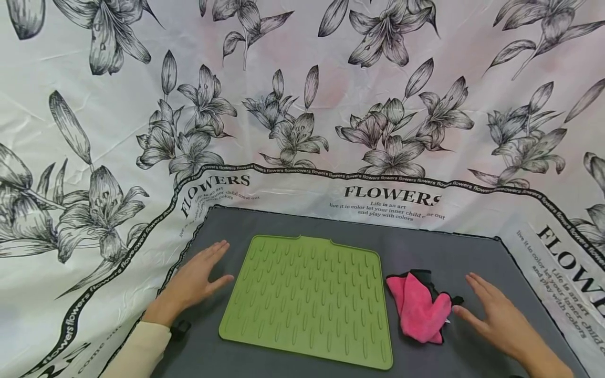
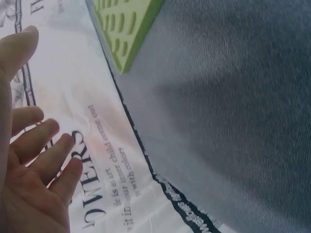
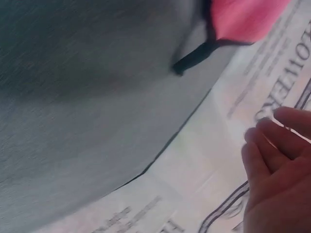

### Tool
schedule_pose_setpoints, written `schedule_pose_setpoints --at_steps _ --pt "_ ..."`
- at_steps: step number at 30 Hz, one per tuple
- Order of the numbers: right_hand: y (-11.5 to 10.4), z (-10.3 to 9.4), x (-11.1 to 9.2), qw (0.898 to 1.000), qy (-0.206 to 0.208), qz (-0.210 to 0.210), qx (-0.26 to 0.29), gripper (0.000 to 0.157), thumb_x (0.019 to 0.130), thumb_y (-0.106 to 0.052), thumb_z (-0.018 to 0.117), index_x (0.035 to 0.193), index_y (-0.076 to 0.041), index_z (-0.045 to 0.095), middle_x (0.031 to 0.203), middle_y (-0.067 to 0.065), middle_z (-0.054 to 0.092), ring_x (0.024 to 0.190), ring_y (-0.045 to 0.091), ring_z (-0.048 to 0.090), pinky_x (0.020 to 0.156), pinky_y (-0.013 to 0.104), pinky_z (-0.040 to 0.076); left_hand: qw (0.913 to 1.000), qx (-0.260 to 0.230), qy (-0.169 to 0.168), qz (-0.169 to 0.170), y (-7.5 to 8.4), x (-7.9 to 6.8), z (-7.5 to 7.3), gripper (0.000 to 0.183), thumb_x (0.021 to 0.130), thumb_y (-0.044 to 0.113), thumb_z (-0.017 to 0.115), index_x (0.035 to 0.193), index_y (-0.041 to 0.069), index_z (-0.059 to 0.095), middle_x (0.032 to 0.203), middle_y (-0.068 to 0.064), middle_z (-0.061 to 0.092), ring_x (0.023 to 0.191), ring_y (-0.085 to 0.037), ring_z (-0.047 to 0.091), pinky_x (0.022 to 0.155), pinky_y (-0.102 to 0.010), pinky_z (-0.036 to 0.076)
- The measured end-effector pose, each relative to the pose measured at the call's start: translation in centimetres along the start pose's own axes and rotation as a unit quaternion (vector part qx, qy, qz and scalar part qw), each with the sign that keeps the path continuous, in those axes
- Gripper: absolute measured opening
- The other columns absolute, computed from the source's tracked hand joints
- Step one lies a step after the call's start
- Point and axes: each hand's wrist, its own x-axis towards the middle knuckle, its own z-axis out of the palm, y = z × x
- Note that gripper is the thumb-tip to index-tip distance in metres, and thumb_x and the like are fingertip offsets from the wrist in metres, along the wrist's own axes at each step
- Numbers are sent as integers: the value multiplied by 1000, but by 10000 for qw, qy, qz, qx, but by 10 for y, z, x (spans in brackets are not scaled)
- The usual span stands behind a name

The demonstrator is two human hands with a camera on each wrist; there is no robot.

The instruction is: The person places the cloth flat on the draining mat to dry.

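A green ridged mat lies flat on the grey table, a shallow notch in its far edge. Just right of it is a crumpled pink cloth with black edging and a black underside showing. My left hand hovers left of the mat, fingers extended and thumb apart, holding nothing. To the right of the cloth, my right hand is held with its fingers extended and its thumb toward the cloth, also holding nothing. In the right wrist view a black strip sticks out from the pink cloth.
White fabric with black lily prints hangs behind the table and along both sides. A dark border line marks the far edge of the grey tabletop. A small dark object shows by my left wrist.
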Motion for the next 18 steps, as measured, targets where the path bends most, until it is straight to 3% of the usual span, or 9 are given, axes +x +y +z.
schedule_pose_setpoints --at_steps 7,12,18 --pt "-28 11 11 9967 -634 -453 -213 90 87 -43 92 150 10 56 155 35 53 135 56 58 99 72 54 9994 -52 -267 228 6 2 19 82 98 33 85 163 -1 48 165 -21 53 152 -46 51 120 -65 44" --pt "-37 28 17 9930 -764 -846 -300 88 81 -36 97 148 8 60 153 31 58 133 51 63 97 65 59 9965 -320 -743 202 9 0 32 79 100 31 83 163 0 48 167 -20 51 154 -46 48 119 -65 45" --pt "-40 40 23 9908 -917 -947 -319 81 81 -28 97 146 6 63 150 27 63 130 45 68 97 60 61 9922 -587 -1078 212 10 -1 46 73 103 29 79 162 -1 49 165 -22 52 151 -47 52 118 -64 46"
